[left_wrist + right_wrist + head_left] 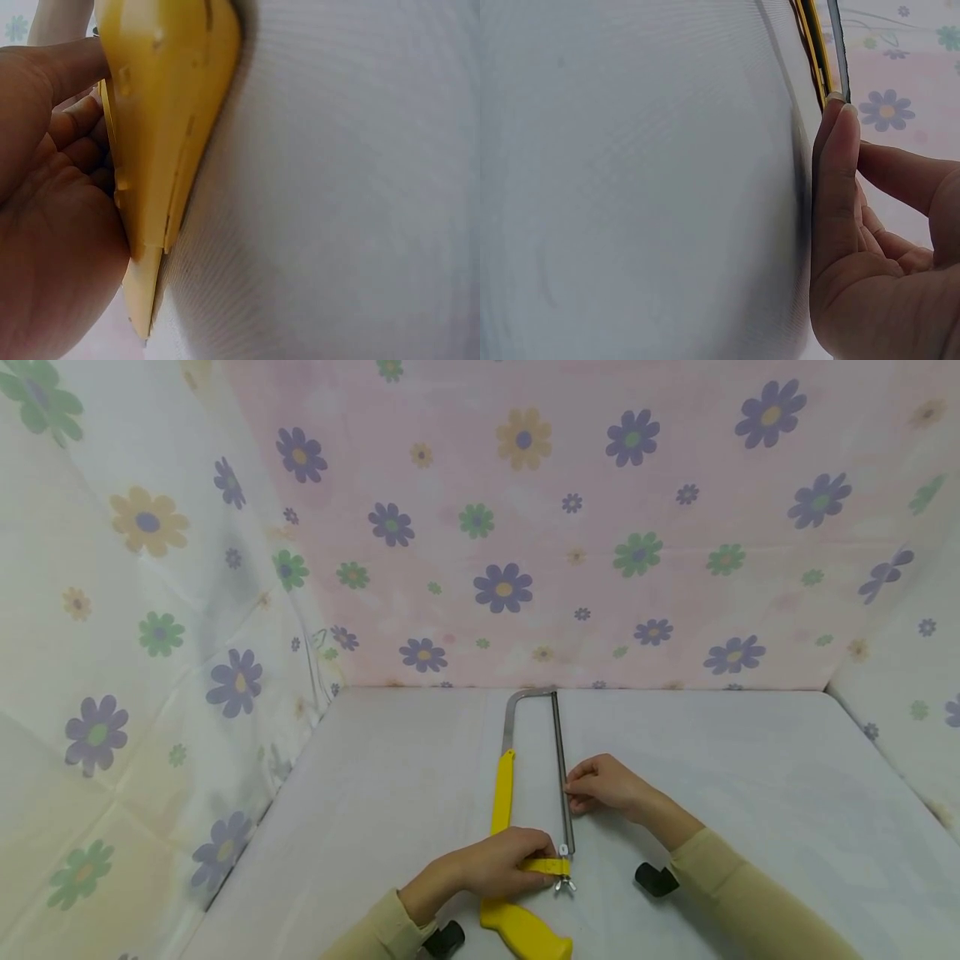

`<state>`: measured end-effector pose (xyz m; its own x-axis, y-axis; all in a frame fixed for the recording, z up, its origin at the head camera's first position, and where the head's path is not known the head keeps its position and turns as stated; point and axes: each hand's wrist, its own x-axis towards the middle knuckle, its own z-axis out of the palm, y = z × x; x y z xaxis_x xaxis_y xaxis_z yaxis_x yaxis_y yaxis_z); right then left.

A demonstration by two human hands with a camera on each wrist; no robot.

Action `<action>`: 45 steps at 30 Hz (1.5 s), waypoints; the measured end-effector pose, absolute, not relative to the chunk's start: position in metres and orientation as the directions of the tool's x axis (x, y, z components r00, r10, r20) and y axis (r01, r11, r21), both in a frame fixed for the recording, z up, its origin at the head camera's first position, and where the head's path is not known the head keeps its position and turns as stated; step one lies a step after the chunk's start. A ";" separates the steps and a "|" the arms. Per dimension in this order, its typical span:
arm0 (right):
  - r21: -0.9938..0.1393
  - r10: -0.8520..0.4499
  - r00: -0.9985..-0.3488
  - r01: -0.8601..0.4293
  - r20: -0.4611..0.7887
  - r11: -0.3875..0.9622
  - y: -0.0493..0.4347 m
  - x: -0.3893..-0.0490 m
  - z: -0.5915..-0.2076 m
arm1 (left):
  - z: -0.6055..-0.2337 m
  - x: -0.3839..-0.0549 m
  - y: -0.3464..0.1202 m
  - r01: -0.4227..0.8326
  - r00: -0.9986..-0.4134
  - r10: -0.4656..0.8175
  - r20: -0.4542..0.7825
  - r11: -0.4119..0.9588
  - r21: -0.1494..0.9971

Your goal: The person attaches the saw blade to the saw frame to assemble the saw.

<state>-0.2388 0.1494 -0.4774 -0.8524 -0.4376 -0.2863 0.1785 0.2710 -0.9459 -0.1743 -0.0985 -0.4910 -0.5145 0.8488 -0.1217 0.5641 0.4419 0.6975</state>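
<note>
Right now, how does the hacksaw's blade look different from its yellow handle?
The blade is dark grey, while the handle is yellow. The blade is thin and straight; the handle is thicker and curved. In the head view, the blade sits higher, while the handle lies lower, at the bottom edge. Both are parts of the same hacksaw.

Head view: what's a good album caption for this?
Left hand holding a yellow-handled saw, right hand touching its blade.
</note>
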 end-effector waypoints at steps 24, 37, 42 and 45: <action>-0.954 -0.461 -0.843 0.180 -0.276 0.242 0.148 -0.238 -0.478 | -0.478 -0.169 -0.094 0.534 -0.542 0.827 -0.151 0.477 0.698; -0.958 -0.478 -0.837 0.173 -0.266 0.230 0.145 -0.236 -0.483 | -0.478 -0.166 -0.094 0.548 -0.545 0.827 -0.139 0.477 0.687; -0.960 -0.487 -0.836 0.156 -0.254 0.233 0.145 -0.237 -0.480 | -0.476 -0.169 -0.096 0.541 -0.533 0.833 -0.149 0.471 0.697; -0.960 -0.491 -0.833 0.155 -0.254 0.233 0.145 -0.237 -0.479 | -0.475 -0.170 -0.096 0.538 -0.530 0.834 -0.153 0.470 0.700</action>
